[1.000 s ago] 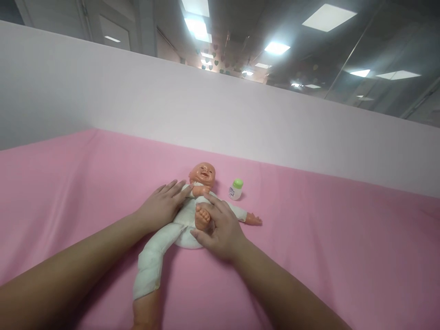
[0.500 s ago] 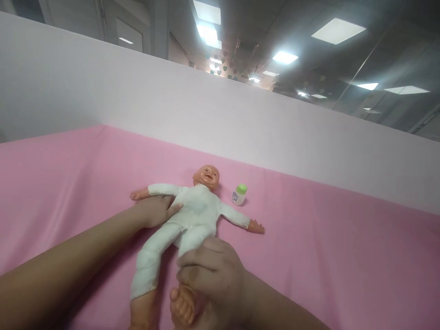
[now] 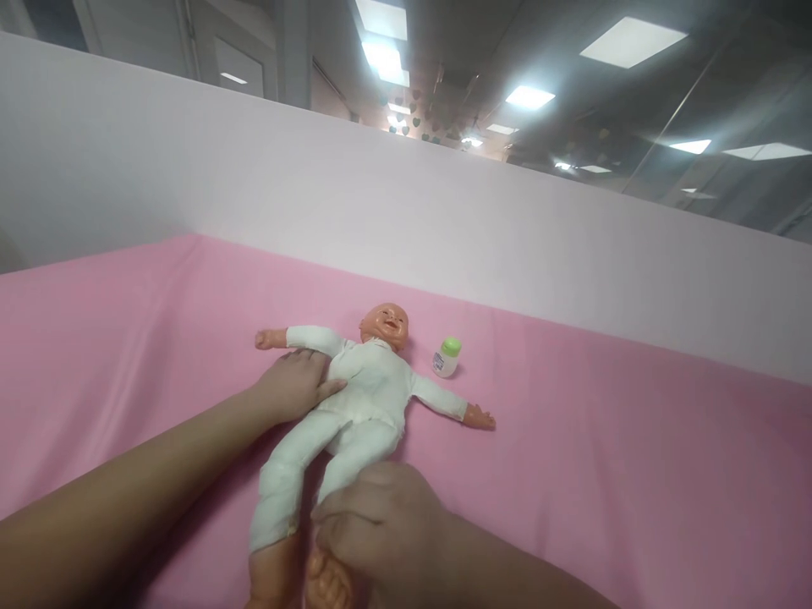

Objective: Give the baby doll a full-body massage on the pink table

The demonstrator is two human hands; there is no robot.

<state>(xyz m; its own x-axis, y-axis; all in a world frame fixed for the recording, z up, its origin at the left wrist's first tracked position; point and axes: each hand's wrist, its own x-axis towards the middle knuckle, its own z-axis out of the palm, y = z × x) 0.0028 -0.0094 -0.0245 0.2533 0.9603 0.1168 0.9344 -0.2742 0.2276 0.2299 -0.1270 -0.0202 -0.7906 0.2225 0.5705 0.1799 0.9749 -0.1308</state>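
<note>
Doll lying face-up, lower centre of the frame, and the right hand has fingers curled around one lower leg! Left hand at its side, thumb on the belly, fingertips beneath an arm, grip impossible to tell; bottle right of centre.
</note>
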